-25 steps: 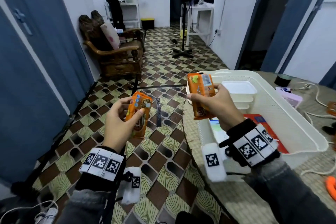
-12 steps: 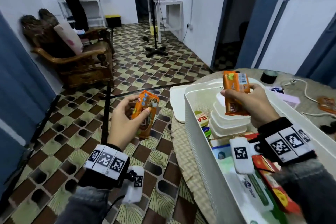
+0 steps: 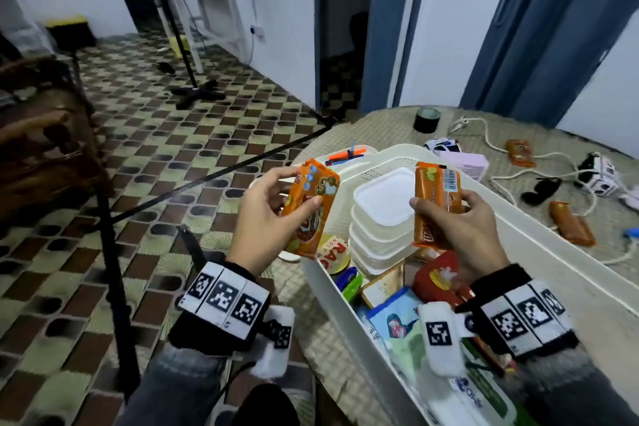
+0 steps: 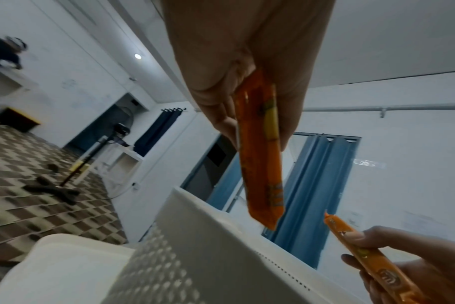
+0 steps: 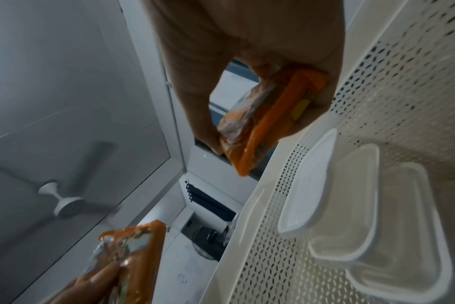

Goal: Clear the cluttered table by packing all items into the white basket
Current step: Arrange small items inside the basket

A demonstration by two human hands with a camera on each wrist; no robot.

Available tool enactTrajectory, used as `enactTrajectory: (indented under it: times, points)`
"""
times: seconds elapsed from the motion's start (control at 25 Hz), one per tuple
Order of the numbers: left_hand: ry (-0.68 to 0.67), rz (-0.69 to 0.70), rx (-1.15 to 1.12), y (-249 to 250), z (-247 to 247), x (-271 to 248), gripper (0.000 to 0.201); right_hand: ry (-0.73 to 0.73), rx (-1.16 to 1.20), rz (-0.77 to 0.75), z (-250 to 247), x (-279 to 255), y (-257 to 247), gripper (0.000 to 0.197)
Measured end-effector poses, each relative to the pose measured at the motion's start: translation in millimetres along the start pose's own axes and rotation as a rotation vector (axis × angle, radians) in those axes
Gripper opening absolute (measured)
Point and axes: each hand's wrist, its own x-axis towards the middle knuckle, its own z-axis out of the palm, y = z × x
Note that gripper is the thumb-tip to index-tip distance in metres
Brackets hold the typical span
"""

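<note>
Woven matting covers the tabletop where your white basket sits, and your right hand pinches an orange packet upright directly above it, while your left hand pinches a second orange packet, tilted, over the basket's left rim.

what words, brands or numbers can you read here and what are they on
"RAC", partial: round label in the white basket.
Barcode, digits unreadable: orange packet in the right hand.
Red logo, too blurred: orange packet in the left hand.
Blue print, cut off and blurred: white pack at the basket's near end.
Square coded markers, no words: wristbands.
</note>
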Motion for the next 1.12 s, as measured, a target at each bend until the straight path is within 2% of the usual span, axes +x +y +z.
enactTrajectory:
  times: [0.2, 0.44, 0.6, 0.68, 0.84, 1.04, 1.12]
  points:
    - [-0.255, 0.058, 0.063, 20.9, 25.9, 47.2, 0.045, 0.048, -0.024, 0.001, -17.4, 6.3, -0.5, 0.038]
    - [-0.555, 0.129, 0.208, 20.3, 73.2, 104.9, 0.045, 0.19, -0.024, 0.055, -33.4, 13.2, -5.3, 0.061]
    - [-0.755, 0.163, 0.24, 14.1, 108.3, 139.2, 0.046, 0.274, 0.007, 0.091, -40.3, 15.5, -7.3, 0.051]
    - [-0.863, 0.228, 0.275, 11.5, 126.1, 150.7, 0.045, 0.335, 0.026, 0.105, -40.0, 15.3, -5.4, 0.044]
    - [-1.055, 0.299, 0.279, 2.6, 158.8, 151.3, 0.042, 0.47, 0.042, 0.108, -39.0, 5.4, 2.1, 0.033]
    - [-1.176, 0.327, 0.329, -22.9, 194.1, 129.1, 0.042, 0.523, 0.034, 0.142, -41.3, -5.8, 13.3, 0.038]
    - [-1.18, 0.349, 0.373, -34.2, 202.3, 122.2, 0.043, 0.529, 0.043, 0.149, -44.1, -6.7, 18.5, 0.041]
